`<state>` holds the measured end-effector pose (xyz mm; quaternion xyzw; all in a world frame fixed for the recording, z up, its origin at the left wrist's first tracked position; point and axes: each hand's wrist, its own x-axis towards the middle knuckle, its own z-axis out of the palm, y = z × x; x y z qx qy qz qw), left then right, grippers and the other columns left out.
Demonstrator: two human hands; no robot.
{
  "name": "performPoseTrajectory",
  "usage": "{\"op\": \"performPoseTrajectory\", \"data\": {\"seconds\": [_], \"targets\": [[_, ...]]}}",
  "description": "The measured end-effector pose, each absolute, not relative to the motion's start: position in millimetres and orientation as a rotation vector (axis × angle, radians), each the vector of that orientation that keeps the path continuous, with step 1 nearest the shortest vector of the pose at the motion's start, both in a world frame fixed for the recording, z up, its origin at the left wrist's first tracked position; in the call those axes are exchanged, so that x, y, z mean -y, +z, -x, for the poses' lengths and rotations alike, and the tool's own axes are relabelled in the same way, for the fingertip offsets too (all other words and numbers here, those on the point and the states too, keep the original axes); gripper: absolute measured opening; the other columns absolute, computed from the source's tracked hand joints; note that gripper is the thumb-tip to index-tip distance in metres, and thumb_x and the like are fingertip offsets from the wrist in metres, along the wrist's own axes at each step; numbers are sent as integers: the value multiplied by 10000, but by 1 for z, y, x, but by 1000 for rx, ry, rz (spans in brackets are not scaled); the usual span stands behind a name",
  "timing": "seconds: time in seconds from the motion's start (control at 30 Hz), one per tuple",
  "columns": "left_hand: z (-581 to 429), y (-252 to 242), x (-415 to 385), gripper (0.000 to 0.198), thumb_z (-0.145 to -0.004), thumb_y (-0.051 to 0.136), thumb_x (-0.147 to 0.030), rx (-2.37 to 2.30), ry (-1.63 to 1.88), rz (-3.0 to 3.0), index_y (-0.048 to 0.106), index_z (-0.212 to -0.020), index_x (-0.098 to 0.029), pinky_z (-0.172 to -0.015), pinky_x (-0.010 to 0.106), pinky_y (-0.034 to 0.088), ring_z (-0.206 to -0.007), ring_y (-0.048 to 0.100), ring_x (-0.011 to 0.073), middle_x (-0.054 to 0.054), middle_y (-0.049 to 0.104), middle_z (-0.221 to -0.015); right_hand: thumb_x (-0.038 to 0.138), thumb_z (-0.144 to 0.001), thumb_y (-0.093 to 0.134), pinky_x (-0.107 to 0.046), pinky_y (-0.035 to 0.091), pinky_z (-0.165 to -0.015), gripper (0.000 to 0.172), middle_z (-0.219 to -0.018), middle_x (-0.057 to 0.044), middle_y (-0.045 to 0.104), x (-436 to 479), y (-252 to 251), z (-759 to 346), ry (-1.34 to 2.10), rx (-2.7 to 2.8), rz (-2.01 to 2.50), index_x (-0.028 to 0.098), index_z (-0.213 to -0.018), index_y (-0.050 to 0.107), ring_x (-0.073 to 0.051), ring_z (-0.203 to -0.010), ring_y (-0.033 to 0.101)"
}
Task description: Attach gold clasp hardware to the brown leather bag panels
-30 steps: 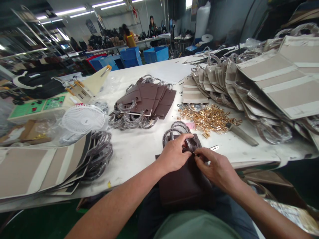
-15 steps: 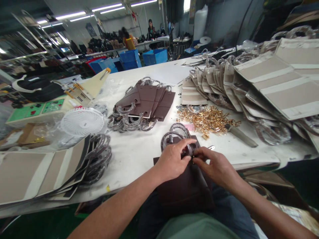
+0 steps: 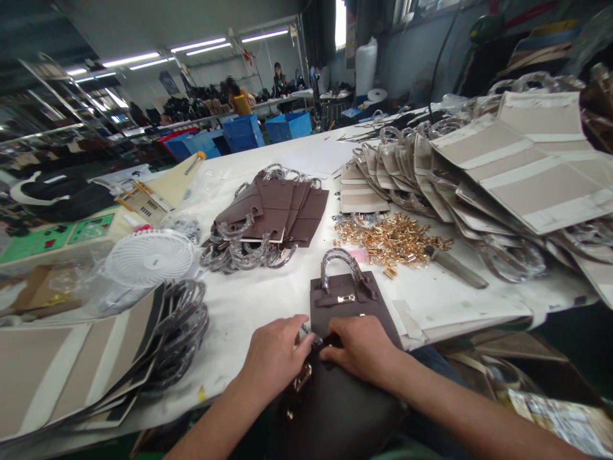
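Observation:
A dark brown handbag panel (image 3: pixel 354 409) lies from the table edge down over my lap. Its far end (image 3: pixel 378 306) rests on the table, with a plastic-wrapped handle (image 3: pixel 330 262) standing up and a gold clasp (image 3: pixel 345 298) on a strap. More gold hardware (image 3: pixel 302 378) shows on the near part. My left hand (image 3: pixel 278 354) pinches a second plastic-wrapped handle (image 3: pixel 310 335), mostly hidden by the fingers. My right hand (image 3: pixel 366 348) is bent over the brown panel, thumb and fingers closed at the base of that handle; the fingertips are partly hidden.
Gold metal fittings (image 3: pixel 395 239) lie heaped ahead, beside a flat-bladed tool (image 3: pixel 457 267). Brown panels (image 3: pixel 275 204) are piled at centre, beige-backed panels at right (image 3: pixel 531 172) and left (image 3: pixel 52 364). A white fan grille (image 3: pixel 149 255) is at left. Other people sit far back.
The brown panel has been turned and spread, so one handle and its gold clasp now lie on the table. Both hands have moved lower and nearer to me. The view has shifted slightly.

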<state>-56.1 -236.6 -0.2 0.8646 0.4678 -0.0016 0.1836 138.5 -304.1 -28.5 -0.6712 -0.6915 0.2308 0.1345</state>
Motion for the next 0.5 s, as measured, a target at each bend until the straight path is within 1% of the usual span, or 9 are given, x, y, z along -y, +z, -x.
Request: {"op": "performPoseTrajectory", "data": {"seconds": [0.07, 0.1, 0.2, 0.27, 0.3, 0.33, 0.37, 0.43, 0.5], "targets": [[52, -1, 228, 303, -958, 589, -355, -1329, 189, -2500, 687, -1216, -230, -994, 402, 497, -1117, 674, 288, 91, 755, -1137, 499, -843, 785, -286, 428, -671, 272, -887, -59, 804, 304, -25, -124, 677, 2034, 1916, 239, -915, 749, -259, -827, 745], [47, -3, 224, 326, -958, 588, -357, -1331, 253, -2492, 669, -1241, -217, -1035, 398, 477, -1181, 644, 287, 104, 733, -1208, 499, -835, 792, -277, 423, -656, 276, -870, -52, 801, 306, -22, -119, 723, 2029, 1883, 236, -903, 745, -248, -805, 740], [28, -18, 214, 509, -952, 586, -413, -1379, 225, -2336, 553, -1404, -180, -1068, 413, 464, -1239, 622, 298, 142, 684, -1330, 470, -771, 844, -245, 388, -576, 278, -775, 3, 767, 312, -18, -118, 944, 1924, 1718, 238, -890, 747, -187, -676, 688], [19, -31, 213, 649, -930, 610, -447, -1425, 190, -2240, 454, -1492, -164, -1056, 415, 470, -1240, 624, 305, 161, 659, -1363, 432, -820, 796, -239, 393, -561, 238, -725, 30, 736, 314, -23, -138, 983, 1775, 1657, 252, -973, 766, -161, -621, 650], [17, -36, 214, 699, -911, 635, -453, -1437, 195, -2229, 425, -1511, -161, -1066, 411, 461, -1261, 608, 310, 167, 642, -1380, 423, -869, 742, -243, 410, -573, 234, -721, 30, 727, 315, -29, -154, 932, 1685, 1666, 258, -1032, 772, -158, -618, 642], [16, -40, 215, 736, -888, 664, -451, -1446, 205, -2238, 415, -1517, -161, -1077, 408, 450, -1283, 588, 317, 171, 627, -1389, 424, -921, 675, -251, 437, -600, 266, -729, 23, 724, 314, -36, -175, 833, 1574, 1714, 259, -1108, 766, -162, -632, 645], [16, -42, 217, 759, -863, 693, -445, -1454, 210, -2251, 420, -1513, -164, -1082, 406, 442, -1293, 574, 325, 175, 618, -1388, 458, -946, 630, -264, 453, -614, 314, -748, 5, 724, 312, -43, -198, 679, 1458, 1785, 244, -1133, 761, -172, -649, 646], [17, -43, 218, 740, -832, 723, -438, -1447, 177, -2242, 468, -1474, -173, -1052, 393, 455, -1263, 583, 326, 171, 621, -1354, 537, -937, 613, -293, 455, -628, 382, -762, -19, 720, 307, -58, -244, 355, 1338, 1965, 221, -1085, 770, -188, -650, 639], [20, -41, 218, 681, -813, 736, -442, -1446, 139, -2188, 530, -1412, -192, -971, 371, 486, -1177, 625, 313, 150, 646, -1285, 543, -921, 618, -299, 445, -637, 368, -862, -27, 743, 300, -72, -279, 194, 1391, 2124, 245, -1072, 773, -203, -722, 670]]}}
